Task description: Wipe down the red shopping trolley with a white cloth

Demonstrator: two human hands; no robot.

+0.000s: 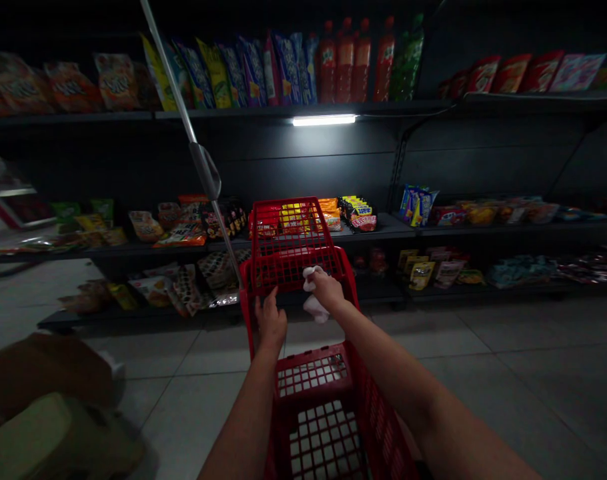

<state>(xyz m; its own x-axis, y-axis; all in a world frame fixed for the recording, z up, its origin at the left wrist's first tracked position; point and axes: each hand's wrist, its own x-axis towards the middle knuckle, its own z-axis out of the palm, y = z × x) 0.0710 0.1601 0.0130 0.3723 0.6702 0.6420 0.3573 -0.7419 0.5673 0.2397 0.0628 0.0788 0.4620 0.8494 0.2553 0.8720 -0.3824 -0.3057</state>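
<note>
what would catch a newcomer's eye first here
Most likely the bright red shopping cart in the lower middle, with the right hand holding a crumpled white cloth over it. Next would come the glowing light tube under the upper shelf, and the shiny metal pole slanting across the upper left.

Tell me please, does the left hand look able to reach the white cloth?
Probably yes: the left hand looks empty and near the white cloth, with nothing visible between them, though the right hand holds it.
</note>
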